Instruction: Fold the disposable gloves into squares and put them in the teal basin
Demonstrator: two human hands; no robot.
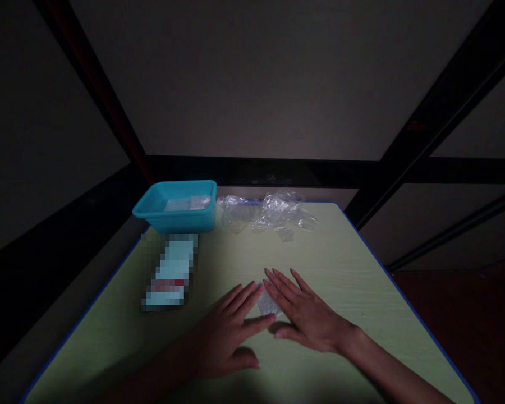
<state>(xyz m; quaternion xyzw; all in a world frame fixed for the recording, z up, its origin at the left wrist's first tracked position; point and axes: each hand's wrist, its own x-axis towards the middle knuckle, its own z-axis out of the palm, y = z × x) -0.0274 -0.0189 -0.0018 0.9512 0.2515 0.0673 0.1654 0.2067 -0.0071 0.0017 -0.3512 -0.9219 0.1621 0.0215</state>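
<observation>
A small, pale, see-through plastic piece point(268, 303), perhaps a little bag, lies flat on the table between my hands. My left hand point(229, 331) touches its left side with fingers stretched out, the thumb apart from the rest. From the right, my right hand point(305, 314) rests over its other edge, palm down and fingers extended. Parts of the plastic are hidden under the fingers. Neither hand grips anything.
Crumpled clear plastic bags point(278, 210) lie at the table's far edge. A turquoise basket point(179, 220) holding flat whitish pieces stands at the back left. In front of it lies a pixelated, phone-like item point(172, 269). The pale table point(340, 264) has a blue rim, with walls behind.
</observation>
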